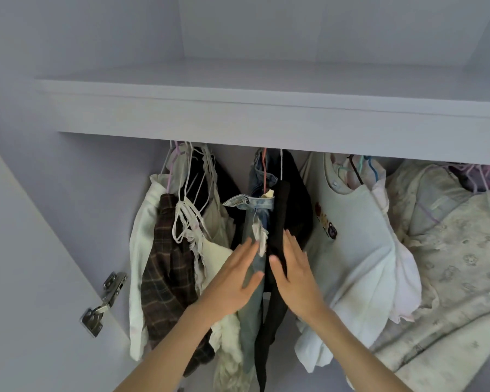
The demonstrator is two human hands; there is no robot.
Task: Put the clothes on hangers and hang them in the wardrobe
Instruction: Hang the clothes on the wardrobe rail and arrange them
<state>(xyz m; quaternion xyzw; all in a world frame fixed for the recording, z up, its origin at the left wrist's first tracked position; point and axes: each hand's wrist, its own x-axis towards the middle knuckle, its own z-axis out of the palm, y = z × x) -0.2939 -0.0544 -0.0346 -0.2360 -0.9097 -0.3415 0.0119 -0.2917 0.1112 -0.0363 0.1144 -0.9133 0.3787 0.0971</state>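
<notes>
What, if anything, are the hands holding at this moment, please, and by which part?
Nothing is gripped. The left hand lies flat against the hanging jeans and the right hand against the black garment, fingers straight.

— What do I have of the person on my feed?

— Two bare forearms, nothing else. The left hand [232, 281] and right hand [293, 274] both show uncovered.

— Any sleeves?

— None that I can see; both arms are bare right to the near edge of my picture.

— Rings, watch, bracelet?

— I see none on the fingers or wrists. Nails look short and plain.
</notes>
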